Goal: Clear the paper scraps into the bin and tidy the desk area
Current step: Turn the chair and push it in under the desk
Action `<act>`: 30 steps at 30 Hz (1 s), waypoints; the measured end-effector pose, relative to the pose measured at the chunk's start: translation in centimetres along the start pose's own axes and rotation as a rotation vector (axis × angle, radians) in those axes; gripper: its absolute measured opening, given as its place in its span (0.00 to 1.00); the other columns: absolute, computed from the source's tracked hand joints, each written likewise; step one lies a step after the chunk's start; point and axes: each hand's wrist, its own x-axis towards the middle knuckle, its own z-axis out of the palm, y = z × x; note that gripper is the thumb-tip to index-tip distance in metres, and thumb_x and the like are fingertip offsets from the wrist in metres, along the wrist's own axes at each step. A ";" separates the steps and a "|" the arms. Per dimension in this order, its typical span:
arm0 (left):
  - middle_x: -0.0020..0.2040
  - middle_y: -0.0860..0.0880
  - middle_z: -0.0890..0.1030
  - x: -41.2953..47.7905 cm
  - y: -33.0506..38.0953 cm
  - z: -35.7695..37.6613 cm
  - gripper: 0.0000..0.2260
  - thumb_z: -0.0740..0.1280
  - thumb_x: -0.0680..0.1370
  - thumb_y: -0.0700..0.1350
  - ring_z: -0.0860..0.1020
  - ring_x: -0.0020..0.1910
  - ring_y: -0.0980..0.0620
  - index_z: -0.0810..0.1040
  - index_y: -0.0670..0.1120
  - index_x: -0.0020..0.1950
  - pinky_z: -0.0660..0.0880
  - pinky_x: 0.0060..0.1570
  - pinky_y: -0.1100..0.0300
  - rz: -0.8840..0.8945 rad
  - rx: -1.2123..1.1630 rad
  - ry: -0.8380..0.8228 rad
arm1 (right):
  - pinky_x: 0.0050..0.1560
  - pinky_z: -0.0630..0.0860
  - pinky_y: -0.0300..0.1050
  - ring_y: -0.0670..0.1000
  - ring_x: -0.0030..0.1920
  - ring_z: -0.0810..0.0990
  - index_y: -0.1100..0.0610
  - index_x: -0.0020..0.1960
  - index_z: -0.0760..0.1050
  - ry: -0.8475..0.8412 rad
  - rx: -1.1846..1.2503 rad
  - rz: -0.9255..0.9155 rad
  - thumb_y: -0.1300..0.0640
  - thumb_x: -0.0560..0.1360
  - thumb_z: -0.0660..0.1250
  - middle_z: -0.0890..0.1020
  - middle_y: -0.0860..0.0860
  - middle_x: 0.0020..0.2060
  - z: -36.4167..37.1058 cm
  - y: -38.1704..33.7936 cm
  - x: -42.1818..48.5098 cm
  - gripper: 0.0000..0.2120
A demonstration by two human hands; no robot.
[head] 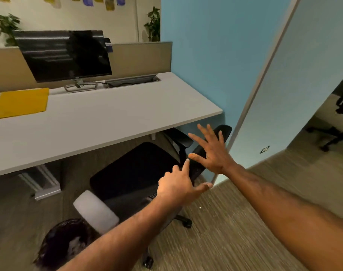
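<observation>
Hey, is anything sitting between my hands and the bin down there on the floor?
Yes. The office chair sits between them: both the left hand and right hand are over its seat and backrest, and its white headrest lies right beside the bin at lower left.

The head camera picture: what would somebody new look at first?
Probably the two bare hands reaching out in the middle: the left hand points a finger and the right hand is spread wide, both over a black office chair pulled out from the white desk. Next comes the big dark monitor at the back of the desk, with a bright yellow folder to its left. A dark-lined bin sits on the floor, bottom left.
</observation>
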 end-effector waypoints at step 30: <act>0.51 0.54 0.83 7.7 -17.4 -7.4 0.38 0.43 0.70 0.78 0.80 0.49 0.51 0.71 0.57 0.68 0.72 0.43 0.55 -0.029 0.192 0.191 | 0.68 0.34 0.77 0.52 0.78 0.52 0.36 0.69 0.67 -0.296 -0.032 0.075 0.19 0.65 0.43 0.66 0.43 0.74 2.9 -0.8 13.3 0.40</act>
